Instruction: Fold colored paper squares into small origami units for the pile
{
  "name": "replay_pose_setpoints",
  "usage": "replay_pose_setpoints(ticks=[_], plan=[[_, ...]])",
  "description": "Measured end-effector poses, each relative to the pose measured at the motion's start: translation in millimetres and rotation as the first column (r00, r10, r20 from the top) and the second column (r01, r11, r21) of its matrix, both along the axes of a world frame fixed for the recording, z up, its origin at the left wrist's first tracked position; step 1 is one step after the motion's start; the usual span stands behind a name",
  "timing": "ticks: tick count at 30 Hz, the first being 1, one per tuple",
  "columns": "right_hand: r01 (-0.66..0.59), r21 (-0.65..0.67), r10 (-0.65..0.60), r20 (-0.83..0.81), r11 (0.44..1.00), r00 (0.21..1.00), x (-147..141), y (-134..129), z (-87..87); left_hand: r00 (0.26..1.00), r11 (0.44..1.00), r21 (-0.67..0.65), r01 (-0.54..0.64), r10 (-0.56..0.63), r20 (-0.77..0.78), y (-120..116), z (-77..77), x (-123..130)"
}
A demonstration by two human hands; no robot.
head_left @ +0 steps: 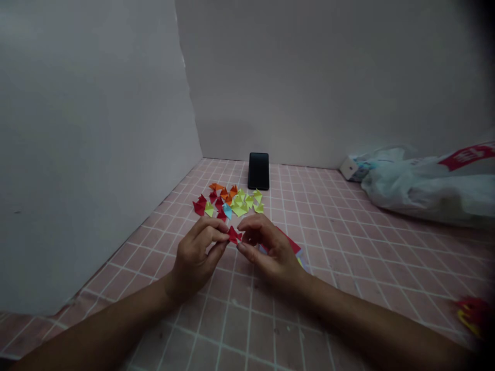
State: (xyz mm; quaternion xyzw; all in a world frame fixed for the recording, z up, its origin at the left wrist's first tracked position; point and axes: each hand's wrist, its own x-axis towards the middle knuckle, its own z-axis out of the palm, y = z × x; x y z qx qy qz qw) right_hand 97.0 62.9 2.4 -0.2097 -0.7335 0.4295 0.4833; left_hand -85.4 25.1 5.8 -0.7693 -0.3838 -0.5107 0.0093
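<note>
A small folded red paper crane [233,235] is pinched at its left side between the thumb and fingertips of my left hand [201,252]. On its other side is my right hand [273,252], with thumb and index finger apart around the crane's right end. The right thumb tip is at the crane's lower edge; whether it touches is hard to tell. Just beyond the hands lies a group of folded paper cranes, among them yellow ones [240,207], orange ones [225,194], dark red ones [199,206] and a light blue one [227,210].
Partly hidden behind my right hand are red paper sheets [290,241]. A dark phone [259,171] stands at the back by the wall. A white plastic bag [417,185] and a box [349,168] lie back right. A blurred red and yellow object [474,315] is at the right edge.
</note>
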Motion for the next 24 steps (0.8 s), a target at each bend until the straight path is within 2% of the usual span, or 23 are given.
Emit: replay_pose_setpoints(ticks=[5, 12, 16, 24], plan=[[0.034, 0.105, -0.037, 0.024, 0.994, 0.999, 0.4, 1.4, 2.7, 0.999, 0.999, 0.041, 0.003, -0.001, -0.045, -0.4, 1.0, 0.0], [0.003, 0.107, -0.007, 0.032, 0.994, 0.999, 0.4, 1.7, 3.9, 0.997, 0.998, 0.056, -0.008, 0.012, -0.075, 0.2, 0.8, 1.3], [0.010, 0.119, -0.014, 0.034, 0.993, 0.999, 0.1, 3.4, 3.1, 0.996, 0.999, 0.038, 0.025, -0.022, -0.090, 0.0, 0.8, 1.1], [-0.007, 0.039, 0.005, 0.033, 0.999, 0.999, 1.3, 4.9, 0.8, 0.996, 0.999, 0.043, 0.033, -0.029, -0.089, 1.0, 0.0, 0.3]])
